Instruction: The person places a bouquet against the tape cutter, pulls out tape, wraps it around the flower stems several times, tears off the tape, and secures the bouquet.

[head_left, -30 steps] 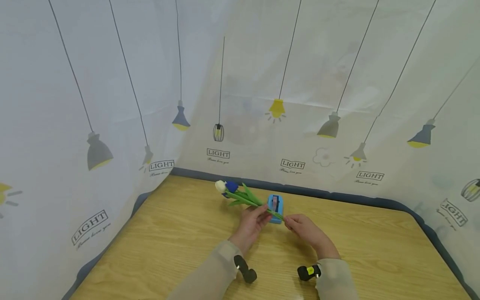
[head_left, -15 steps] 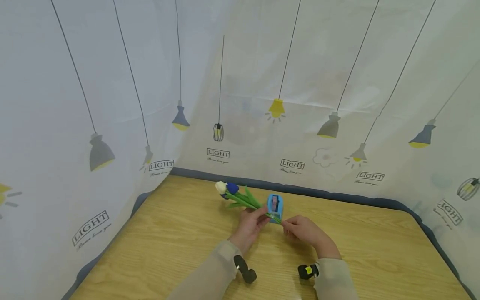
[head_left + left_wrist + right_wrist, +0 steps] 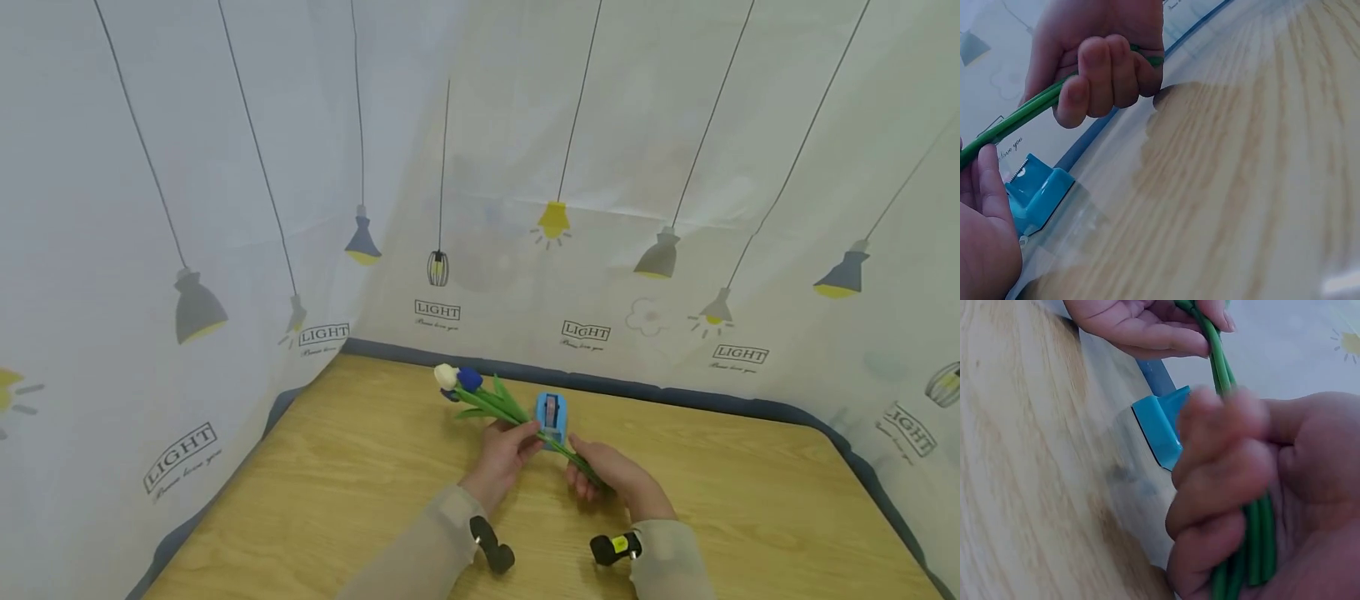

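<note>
A small bunch of artificial tulips, with a white bloom (image 3: 446,375) and blue blooms (image 3: 470,380), slants over the table, heads to the far left. My left hand (image 3: 504,458) holds the green stems (image 3: 1038,107) below the leaves, thumb on top. Farther down, my right hand (image 3: 611,471) has its fingers curled round the lower stems; the cut ends (image 3: 1254,575) show beside its palm in the right wrist view. Just behind the stems stands a blue tape dispenser (image 3: 562,412) with a roll of tape in it, its near end partly covered by them.
The wood-grain table (image 3: 360,467) stretches out on both sides of my hands. A pale curtain (image 3: 510,250) printed with lamps encloses its back and sides, its dark blue hem (image 3: 637,390) lying along the table's edge.
My right hand has gone from pinching the stem tips to wrapping round the lower stems, which now run into its palm. The left hand has barely moved.
</note>
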The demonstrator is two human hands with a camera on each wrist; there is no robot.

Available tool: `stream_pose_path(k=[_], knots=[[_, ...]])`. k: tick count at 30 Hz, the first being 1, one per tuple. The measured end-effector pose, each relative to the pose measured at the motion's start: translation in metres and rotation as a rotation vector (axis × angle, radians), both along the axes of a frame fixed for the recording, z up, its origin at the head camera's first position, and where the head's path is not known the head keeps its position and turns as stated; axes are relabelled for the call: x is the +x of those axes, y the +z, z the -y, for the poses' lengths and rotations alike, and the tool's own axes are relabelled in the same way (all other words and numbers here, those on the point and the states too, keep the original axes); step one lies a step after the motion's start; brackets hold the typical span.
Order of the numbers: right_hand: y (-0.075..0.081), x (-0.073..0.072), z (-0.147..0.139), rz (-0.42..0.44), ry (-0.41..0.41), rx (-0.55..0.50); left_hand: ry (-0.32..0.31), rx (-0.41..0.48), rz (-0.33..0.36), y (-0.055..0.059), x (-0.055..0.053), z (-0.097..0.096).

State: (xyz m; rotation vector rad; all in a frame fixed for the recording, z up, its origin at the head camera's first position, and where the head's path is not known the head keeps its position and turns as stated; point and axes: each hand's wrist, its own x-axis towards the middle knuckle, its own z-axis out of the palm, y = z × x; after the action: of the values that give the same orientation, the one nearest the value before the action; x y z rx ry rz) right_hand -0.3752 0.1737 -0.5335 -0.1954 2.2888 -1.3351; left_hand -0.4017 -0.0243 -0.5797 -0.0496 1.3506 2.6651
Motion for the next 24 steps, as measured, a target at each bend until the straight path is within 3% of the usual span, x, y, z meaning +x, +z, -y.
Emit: stream_pose_path(k=[8, 14, 24], knots=[[-0.006, -0.009, -0.004, -0.006, 0.001, -0.006, 0.015, 0.007, -0.006, 0.001, 0.002, 0.0], [-0.008, -0.012, -0.007, -0.177, 0.001, 0.048, 0.021, 0.04, -0.017, 0.003, 0.001, -0.002], [-0.008, -0.013, -0.003, -0.426, -0.084, 0.255, 0.015, 0.045, 0.003, 0.003, 0.002, -0.001]])
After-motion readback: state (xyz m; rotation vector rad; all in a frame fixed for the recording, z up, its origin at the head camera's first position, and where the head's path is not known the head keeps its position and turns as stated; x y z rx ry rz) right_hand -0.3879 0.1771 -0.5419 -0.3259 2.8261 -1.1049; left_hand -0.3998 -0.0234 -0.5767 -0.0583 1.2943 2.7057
